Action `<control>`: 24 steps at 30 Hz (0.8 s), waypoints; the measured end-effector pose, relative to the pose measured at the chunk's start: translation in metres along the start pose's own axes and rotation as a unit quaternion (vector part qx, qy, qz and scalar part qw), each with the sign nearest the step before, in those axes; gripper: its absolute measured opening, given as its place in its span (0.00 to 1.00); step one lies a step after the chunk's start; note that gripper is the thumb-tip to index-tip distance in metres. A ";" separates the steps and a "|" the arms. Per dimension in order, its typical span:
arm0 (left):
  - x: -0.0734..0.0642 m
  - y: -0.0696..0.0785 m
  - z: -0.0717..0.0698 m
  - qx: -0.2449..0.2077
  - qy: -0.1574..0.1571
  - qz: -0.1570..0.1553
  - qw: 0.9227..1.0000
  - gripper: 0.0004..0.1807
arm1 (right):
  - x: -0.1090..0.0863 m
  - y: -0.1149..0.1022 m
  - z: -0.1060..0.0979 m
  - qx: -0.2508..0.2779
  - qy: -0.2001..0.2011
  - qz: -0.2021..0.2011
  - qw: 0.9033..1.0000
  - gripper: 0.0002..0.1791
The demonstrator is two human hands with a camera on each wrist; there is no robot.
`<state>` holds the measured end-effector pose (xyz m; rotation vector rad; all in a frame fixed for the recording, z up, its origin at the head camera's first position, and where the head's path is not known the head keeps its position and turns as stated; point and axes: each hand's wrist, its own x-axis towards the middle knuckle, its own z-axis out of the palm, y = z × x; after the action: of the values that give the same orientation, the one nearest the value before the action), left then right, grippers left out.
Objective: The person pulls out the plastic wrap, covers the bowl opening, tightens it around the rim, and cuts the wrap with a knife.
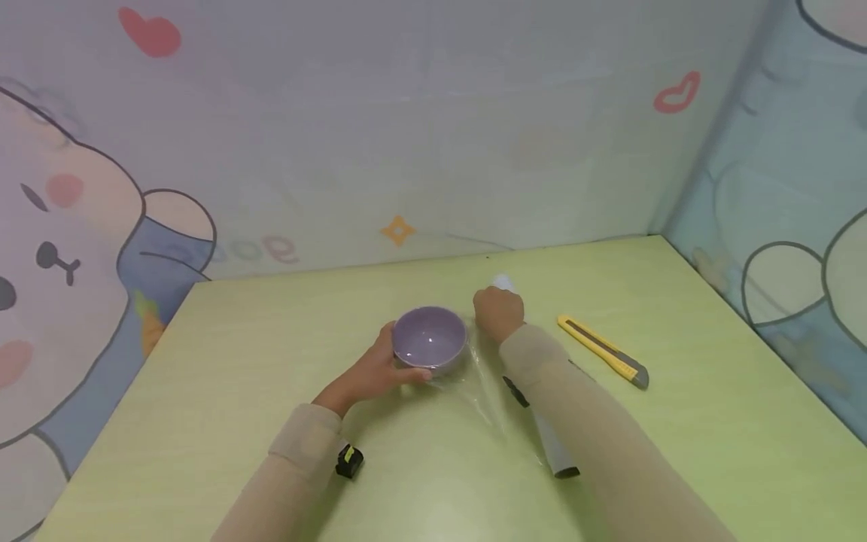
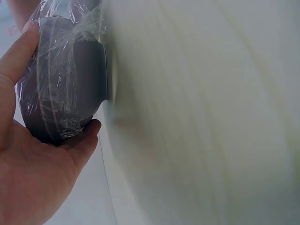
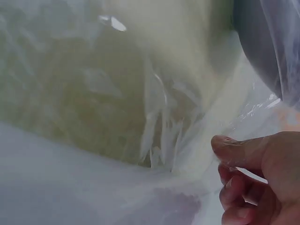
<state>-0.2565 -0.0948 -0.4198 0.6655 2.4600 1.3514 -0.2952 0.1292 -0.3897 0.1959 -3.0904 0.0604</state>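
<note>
A purple bowl [image 1: 430,339] stands upright with clear plastic wrap [image 2: 58,75] crinkled over its outside. My left hand [image 1: 372,370] holds the bowl from its left side, thumb at the near rim and fingers round the far side. In the right wrist view, my right hand [image 3: 255,178] pinches the plastic wrap between thumb and curled fingers, just right of the bowl. A stretch of the film runs from the bowl toward the wrap roll [image 1: 557,450], which lies partly hidden under my right forearm.
A yellow utility knife [image 1: 603,350] lies right of my right forearm on the pale yellow-green table [image 1: 237,376]. Behind the table hangs a cartoon-printed cloth [image 1: 352,135], which also covers both sides.
</note>
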 end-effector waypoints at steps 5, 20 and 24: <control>-0.001 0.002 -0.004 0.006 -0.003 0.007 1.000 0.55 | -0.011 -0.009 -0.001 0.035 0.000 -0.027 0.999 0.10; -0.003 0.013 -0.006 -0.008 -0.013 -0.001 1.000 0.53 | -0.020 -0.010 0.004 0.230 -0.099 -0.045 0.967 0.10; -0.010 0.030 -0.008 -0.017 -0.021 -0.003 1.000 0.52 | -0.025 -0.008 0.005 0.378 -0.179 -0.002 0.908 0.08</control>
<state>-0.2428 -0.0918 -0.3906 0.6709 2.3995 1.3595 -0.2699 0.1245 -0.3954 0.2550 -3.2217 1.3666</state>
